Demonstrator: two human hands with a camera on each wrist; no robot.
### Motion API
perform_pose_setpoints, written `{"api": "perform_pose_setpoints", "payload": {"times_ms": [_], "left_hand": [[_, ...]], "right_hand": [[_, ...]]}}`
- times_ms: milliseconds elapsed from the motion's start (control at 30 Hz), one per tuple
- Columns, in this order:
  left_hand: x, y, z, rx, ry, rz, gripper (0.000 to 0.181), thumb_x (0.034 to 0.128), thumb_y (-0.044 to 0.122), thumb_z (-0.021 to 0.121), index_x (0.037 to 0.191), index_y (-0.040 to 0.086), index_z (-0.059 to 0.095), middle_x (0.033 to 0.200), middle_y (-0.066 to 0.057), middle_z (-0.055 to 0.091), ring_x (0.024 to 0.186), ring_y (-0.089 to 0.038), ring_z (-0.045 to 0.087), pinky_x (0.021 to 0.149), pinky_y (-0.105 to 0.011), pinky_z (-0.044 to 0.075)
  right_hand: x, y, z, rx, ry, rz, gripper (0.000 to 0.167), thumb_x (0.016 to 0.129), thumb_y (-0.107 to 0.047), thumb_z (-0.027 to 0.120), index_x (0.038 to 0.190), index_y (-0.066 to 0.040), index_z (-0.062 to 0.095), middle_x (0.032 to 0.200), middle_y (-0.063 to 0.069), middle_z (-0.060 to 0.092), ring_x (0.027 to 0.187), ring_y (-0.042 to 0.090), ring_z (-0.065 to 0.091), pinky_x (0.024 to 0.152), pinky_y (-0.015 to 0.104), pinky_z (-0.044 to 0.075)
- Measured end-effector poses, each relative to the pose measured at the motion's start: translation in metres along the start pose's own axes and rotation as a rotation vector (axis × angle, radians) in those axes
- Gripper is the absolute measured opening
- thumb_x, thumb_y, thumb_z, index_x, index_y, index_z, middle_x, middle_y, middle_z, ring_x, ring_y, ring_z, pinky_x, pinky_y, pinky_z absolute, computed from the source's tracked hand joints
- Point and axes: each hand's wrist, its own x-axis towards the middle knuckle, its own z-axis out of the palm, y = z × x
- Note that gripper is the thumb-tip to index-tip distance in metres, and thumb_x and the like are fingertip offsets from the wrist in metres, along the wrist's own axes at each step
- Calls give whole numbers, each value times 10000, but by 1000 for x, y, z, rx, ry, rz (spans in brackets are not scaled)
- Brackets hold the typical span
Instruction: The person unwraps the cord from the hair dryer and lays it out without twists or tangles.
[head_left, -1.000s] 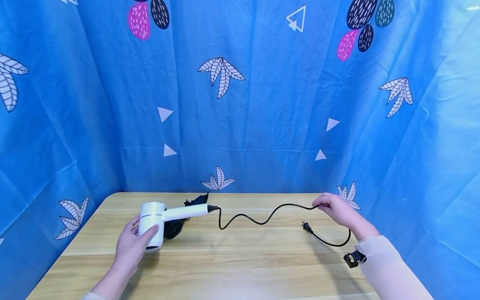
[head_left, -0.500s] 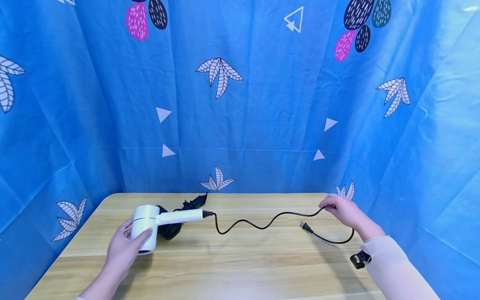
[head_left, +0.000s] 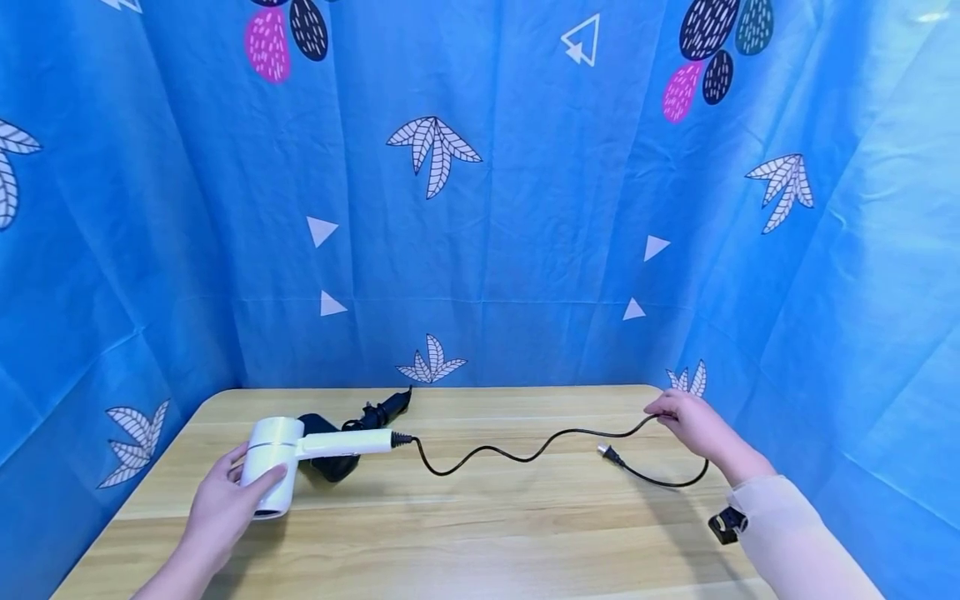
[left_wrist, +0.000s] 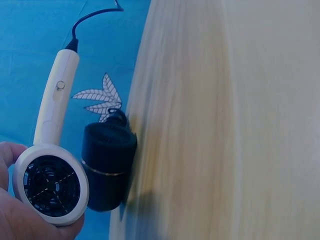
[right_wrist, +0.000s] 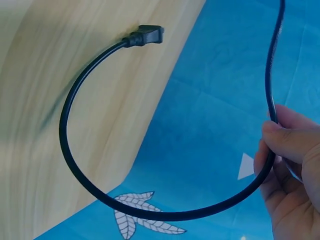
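My left hand (head_left: 219, 508) grips a white hair dryer (head_left: 272, 467) by its barrel, above the left side of the table. Its handle points right, and in the left wrist view the dark round grille (left_wrist: 52, 185) shows. From the handle's end a black cord (head_left: 517, 457) runs in waves to the right. Over the table's right side my right hand (head_left: 693, 425) pinches that cord between thumb and fingers (right_wrist: 292, 142). Beyond the pinch the cord curls back in a loop, ending in a two-pin plug (head_left: 611, 455) that hangs above the table.
Behind the white dryer lies a black hair dryer (left_wrist: 107, 165), its cord bundled at the handle (head_left: 386, 410), partly hidden in the head view. The wooden table (head_left: 465, 533) ends at a blue patterned curtain (head_left: 525, 208) at the back and sides.
My left hand has moved left and slightly down with the white hair dryer, showing more of the black one. My right hand has shifted slightly right, still pinching the cord.
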Motion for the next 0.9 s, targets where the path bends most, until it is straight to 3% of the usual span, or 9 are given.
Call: {"api": "perform_pose_setpoints", "payload": {"times_ms": [267,733,900], "left_hand": [[7,-2,-23,67,-67,-42,1090,899,557,677,1576,-40,66,1508,-396,272,1328,-503,392,880,-419,560],[15,-1,-54,147,-137,-47,1072,926,525,656,1541,-117,57,1474,-418,265,1261,-508,424,735,-264,530],[18,-4,-66,184,-134,-53,1077,927,542,644,1526,-144,69,1450,-424,286,1209,-492,461,716,-274,519]], "right_hand": [[-4,2,2,-28,-8,20,213,837,108,702,939,-71,759,899,30,681,841,267,653,734,418,547],[-9,0,4,-67,15,49,217,843,98,712,950,-85,758,901,2,647,847,235,637,747,406,555],[-9,-4,3,-100,78,7,250,813,116,735,945,-95,763,884,-16,630,820,207,627,719,394,554]]}}
